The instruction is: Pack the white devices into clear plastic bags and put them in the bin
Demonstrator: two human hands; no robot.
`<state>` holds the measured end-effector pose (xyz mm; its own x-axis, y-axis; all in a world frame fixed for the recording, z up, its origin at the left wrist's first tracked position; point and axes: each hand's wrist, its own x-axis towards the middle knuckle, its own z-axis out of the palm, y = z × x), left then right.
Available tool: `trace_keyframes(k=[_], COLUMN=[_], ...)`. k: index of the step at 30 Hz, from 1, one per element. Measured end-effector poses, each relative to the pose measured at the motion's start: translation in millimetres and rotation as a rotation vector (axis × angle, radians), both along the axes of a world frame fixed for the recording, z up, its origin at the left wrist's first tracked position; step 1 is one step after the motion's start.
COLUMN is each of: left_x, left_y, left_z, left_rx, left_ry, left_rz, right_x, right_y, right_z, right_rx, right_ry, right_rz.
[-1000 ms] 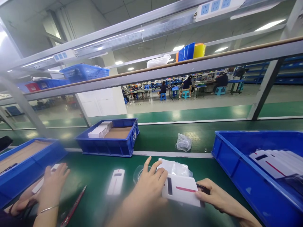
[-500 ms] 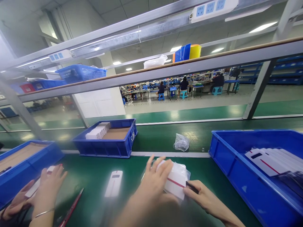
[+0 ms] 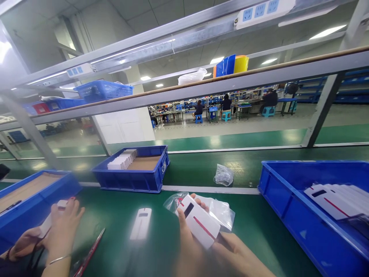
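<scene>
My left hand (image 3: pixel 186 234) grips a white device with a dark window and a red stripe (image 3: pixel 198 222), thumb along its left edge and fingertips showing past its far end. My right hand (image 3: pixel 233 252) sits under the device's near end and holds it there; its fingers are mostly hidden. The device is tilted and lifted just above the green belt. A clear plastic bag (image 3: pixel 220 211) lies on the belt right behind it. A second white device (image 3: pixel 140 224) lies flat on the belt to the left of my hands.
A co-worker's hands (image 3: pixel 62 227) at lower left hold a small white part beside a blue bin (image 3: pixel 37 206); a red-handled tool (image 3: pixel 89 254) lies near them. A blue bin with white parts (image 3: pixel 132 181) stands behind. A large blue bin of white devices (image 3: pixel 288 209) is at right. A crumpled bag (image 3: pixel 223 175) lies beyond.
I have lifted the device off the plastic bag and turned it upright. My left hand went from lying flat on top to gripping its side. My right hand slid beneath it.
</scene>
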<state>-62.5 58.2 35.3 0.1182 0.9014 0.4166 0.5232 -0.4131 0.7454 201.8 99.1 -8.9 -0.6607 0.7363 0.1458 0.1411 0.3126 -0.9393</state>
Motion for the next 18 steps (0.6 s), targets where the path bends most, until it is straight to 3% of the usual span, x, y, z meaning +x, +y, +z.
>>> trace_keyframes(k=[2,3,6,8,10,13,18], left_x=[-54,-85,-174,-208,-217,-200,-175], left_y=[-14,-21,-34,-39,-40,-41,-41], left_z=[9.0,11.6,8.7,0.3,-6.4,-2.6,27.0], left_rx=[0.069,0.194,0.573,0.611,0.558,0.489,0.311], left_ry=[0.003,0.021,0.009,0.114,0.244,0.275,0.234], left_rz=[0.067,0.150,0.399,0.422,0.407,0.403,0.231], right_x=[-2,-2,-1,-1,-1,-1,-1], right_y=[0,1,6,9,9,0,-30], right_z=[-6.6,-11.0,-28.1,-39.3,-45.7,-43.5,-39.4], right_rx=[0.035,0.097,0.460,0.697,0.787,0.821,0.548], right_ry=[-0.002,-0.029,-0.182,-0.255,-0.257,-0.273,-0.217], right_rz=[-0.049,-0.090,-0.310,-0.452,-0.507,-0.503,-0.470])
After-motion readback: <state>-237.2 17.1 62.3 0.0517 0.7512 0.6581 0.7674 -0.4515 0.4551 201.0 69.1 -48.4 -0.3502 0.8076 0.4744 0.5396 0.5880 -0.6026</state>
